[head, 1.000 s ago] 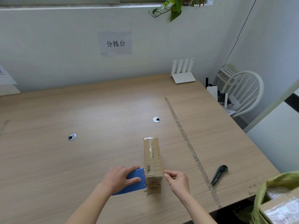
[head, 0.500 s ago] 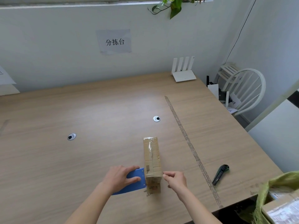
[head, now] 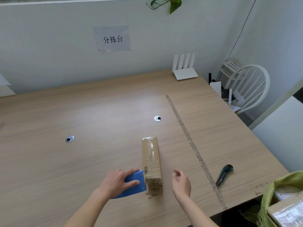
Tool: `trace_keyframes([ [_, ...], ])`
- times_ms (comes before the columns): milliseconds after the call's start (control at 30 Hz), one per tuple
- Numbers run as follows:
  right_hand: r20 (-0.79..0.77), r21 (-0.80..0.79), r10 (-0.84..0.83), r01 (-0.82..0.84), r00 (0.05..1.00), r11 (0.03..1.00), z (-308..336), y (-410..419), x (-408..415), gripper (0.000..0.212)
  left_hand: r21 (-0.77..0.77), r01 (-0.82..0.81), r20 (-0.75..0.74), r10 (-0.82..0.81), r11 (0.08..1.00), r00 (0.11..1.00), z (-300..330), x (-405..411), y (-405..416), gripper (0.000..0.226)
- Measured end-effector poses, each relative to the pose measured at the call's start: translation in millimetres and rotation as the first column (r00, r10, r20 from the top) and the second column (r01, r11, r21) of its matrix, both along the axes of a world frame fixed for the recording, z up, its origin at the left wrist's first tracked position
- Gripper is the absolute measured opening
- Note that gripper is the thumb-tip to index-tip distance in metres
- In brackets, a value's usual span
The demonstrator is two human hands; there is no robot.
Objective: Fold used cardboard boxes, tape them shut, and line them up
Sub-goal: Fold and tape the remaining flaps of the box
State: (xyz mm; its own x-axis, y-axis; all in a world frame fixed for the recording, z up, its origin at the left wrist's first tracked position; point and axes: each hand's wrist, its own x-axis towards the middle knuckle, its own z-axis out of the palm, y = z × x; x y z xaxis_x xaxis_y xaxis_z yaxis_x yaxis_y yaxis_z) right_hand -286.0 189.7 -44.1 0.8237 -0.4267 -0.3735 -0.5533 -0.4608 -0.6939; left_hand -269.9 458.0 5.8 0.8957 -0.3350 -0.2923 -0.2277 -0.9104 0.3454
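Cardboard box (head: 151, 163), long and narrow, sat lower centre of the frame on the wooden table (head: 82, 128), with clear tape running along its top and down the near end, plus a barcode label on the near part of its top; the small print on the near end was too tiny to read. Left hand (head: 117, 182) was wrapped around a blue tape dispenser (head: 136, 182), whose front edge was right up against the box's left side near the bottom. Right hand (head: 181, 181) hovered just right of the box, not touching it, fingers loosely curled and holding nothing. Further right a strip of tape (head: 193, 148) ran diagonally across the table, and past that lay a green-and-black utility knife (head: 223, 175). Upper centre on the wall was a paper sign (head: 112, 39) reading 分拣台. A white router (head: 184, 67) with four antennas stood at the table's far edge, a white chair (head: 250, 86) at the right, and a green sack (head: 282, 199) with parcels in the lower right corner.
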Motion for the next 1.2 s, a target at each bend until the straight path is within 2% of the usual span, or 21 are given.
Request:
trace_keyframes([
  [67,0.163,-0.039,0.143,-0.139,0.976,0.990,19,12,8,0.035,0.008,-0.009,-0.006,0.009,1.000,1.000,1,-1,0,0.066],
  [133,0.243,-0.112,0.383,-0.366,0.891,0.924,32,28,17,0.051,0.011,-0.016,0.006,0.016,1.000,1.000,4,-1,-2,0.066],
  [200,0.171,-0.207,0.595,-0.561,0.786,0.801,34,40,25,0.069,0.002,-0.023,0.026,0.023,1.000,0.999,1,-2,-2,0.078],
  [300,-0.084,-0.314,0.737,-0.720,0.671,0.620,17,45,25,0.083,0.034,-0.032,0.081,0.029,0.999,0.996,-3,-4,2,0.079],
  [333,-0.135,-0.315,0.742,-0.738,0.657,0.596,11,44,23,0.084,0.046,-0.034,0.092,0.030,0.998,0.995,-3,-4,3,0.077],
  [433,-0.180,-0.276,0.728,-0.744,0.662,0.608,0,34,22,0.082,0.074,-0.028,0.087,0.021,0.997,0.996,-1,-3,0,0.068],
  [633,-0.188,-0.276,0.750,-0.767,0.634,0.579,-2,22,23,0.080,0.128,0.007,0.089,-0.018,0.992,0.996,2,3,-1,0.064],
  [800,-0.209,-0.252,0.758,-0.783,0.618,0.569,1,21,25,0.080,0.136,-0.047,0.092,0.035,0.990,0.995,2,-2,24,0.058],
  [933,-0.197,-0.227,0.766,-0.789,0.612,0.572,0,21,24,0.080,0.174,-0.003,0.072,-0.010,0.985,0.997,5,-1,21,0.063],
  [1067,-0.184,-0.229,0.767,-0.786,0.614,0.574,0,20,24,0.080,0.278,0.039,0.072,-0.061,0.960,0.996,-7,4,1,0.061],
  [1200,-0.173,-0.236,0.765,-0.780,0.621,0.580,-3,22,23,0.081,0.332,-0.007,0.091,-0.025,0.943,0.996,-25,6,-25,0.084],
])
